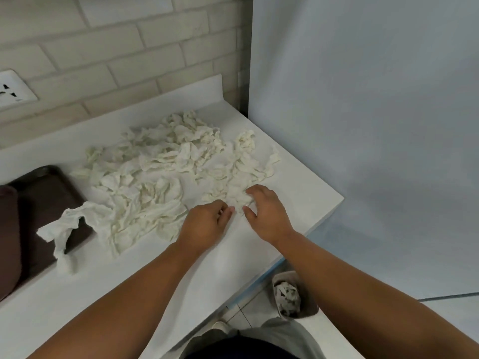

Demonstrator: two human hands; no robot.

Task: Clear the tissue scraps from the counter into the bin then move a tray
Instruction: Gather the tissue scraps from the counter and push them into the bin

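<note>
The tissue scraps [155,177] lay in a loose heap across the middle of the frame, on the white table [103,294]. They were off-white, thin and crinkled, torn into long twisted strips and crumpled wads that overlapped one another. The heap ran from the back edge of the table down toward us. A smaller cluster lay at centre right, near the table's corner.

One longer strip [67,229] at lower left hung over the edge of the dark brown tray [44,203], which sat on the table at the left edge of the frame.

We had both hands at the near side of the smaller cluster, just right of centre. Our right hand [269,216] had its fingers curled over a small clump [233,198], with the thumb stretched out on the near side, gripping it. Our left hand [207,226] lay close beside it, fingers bent and the tips against the same clump. We could not tell whether it pinched the tissue.

At lower right, on the floor below the table's edge, the pale bin [285,275] held crumpled tissue.
</note>
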